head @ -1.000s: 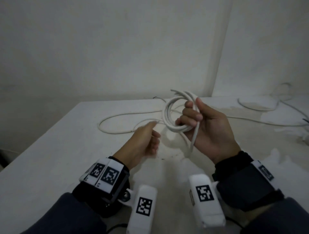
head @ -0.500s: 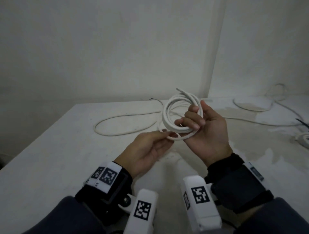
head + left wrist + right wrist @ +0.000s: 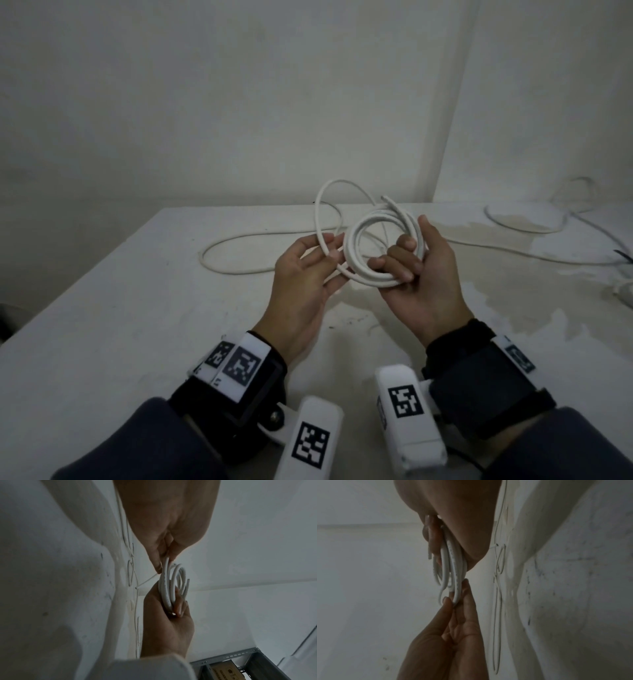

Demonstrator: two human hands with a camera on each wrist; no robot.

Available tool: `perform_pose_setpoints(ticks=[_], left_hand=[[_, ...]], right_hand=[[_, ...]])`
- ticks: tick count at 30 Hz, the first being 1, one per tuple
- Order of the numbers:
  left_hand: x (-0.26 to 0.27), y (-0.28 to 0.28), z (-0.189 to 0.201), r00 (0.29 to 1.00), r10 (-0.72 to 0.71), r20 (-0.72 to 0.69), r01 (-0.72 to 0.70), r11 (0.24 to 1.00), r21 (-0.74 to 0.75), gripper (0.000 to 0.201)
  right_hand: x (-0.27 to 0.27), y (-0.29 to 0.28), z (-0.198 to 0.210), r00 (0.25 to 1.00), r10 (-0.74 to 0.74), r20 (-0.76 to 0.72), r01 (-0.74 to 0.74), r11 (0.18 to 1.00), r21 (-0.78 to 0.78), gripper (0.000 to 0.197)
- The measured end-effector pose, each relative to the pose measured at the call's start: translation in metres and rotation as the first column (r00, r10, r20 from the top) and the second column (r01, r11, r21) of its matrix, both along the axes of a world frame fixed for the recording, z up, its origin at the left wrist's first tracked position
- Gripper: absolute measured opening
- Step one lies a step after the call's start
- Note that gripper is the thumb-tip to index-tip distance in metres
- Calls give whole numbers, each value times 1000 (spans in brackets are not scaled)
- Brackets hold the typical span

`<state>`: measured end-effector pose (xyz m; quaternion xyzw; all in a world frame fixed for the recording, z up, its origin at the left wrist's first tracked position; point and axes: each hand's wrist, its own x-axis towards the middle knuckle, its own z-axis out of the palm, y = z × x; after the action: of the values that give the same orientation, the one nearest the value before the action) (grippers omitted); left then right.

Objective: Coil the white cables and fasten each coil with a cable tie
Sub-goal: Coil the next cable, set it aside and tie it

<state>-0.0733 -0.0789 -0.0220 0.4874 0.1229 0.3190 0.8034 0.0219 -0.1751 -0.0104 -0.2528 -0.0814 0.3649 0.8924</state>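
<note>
1. Nearest are the two wrists, both strapped with marker-tagged camera blocks, held above the worktop (image 3: 102, 308).
2. The right hand (image 3: 424, 284) has its grip clenched round the coil (image 3: 376, 246): fingers curl through the middle and the thumb backs the outer side, with several turns stacked together and held off the worktop.
3. The left hand (image 3: 305, 274) pinches a free strand of the same cable just beside the coil, fingers loosely extended around it. That strand arcs up in a loose loop (image 3: 329, 198) behind the hands.
4. A short cut end (image 3: 385, 198) sticks out at the top of the coil.
5. Risks, as I judge them: the stiff turns may spring apart if the right fingers ease; the raised loop may twist into a kink or go on larger than the other turns; the slack (image 3: 236, 253) trailing on the worktop may snag as it is drawn in. No cable tie is visible, so reaching for one with a single hand left on the coil could let it unwind.
6. The worktop is white, scuffed and stained, with patchy marks under and to the right of the hands.
7. Farther right lie other cables (image 3: 524, 222), not yet coiled.
8. Beyond are plain white walls meeting at a corner. The left wrist view shows a metal shelf (image 3: 240, 660) holding a box.
</note>
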Motion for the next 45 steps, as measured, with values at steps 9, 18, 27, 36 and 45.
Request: perform_pose_setpoints(ticks=[9,18,27,36,45], left_hand=[[-2,4,3,986,-158,47,158,987,-8,35],[2,8,3,985,-172,26,172,985,18,34],[1,13,6,954,-280,106,297,932,-206,26],[4,9,2,983,-176,47,182,965,-190,24],[4,9,7,997,-44,-56,46,999,21,27]], right_hand=[[2,1,0,992,94,80,-91,995,-44,58],[0,8,-8,987,155,51,-148,983,-107,56],[-6,10,-7,989,80,127,-71,995,-75,23],[-12,11,-4,992,15,123,1,992,-130,30],[-22,18,-10,942,-22,336,100,971,-216,24]])
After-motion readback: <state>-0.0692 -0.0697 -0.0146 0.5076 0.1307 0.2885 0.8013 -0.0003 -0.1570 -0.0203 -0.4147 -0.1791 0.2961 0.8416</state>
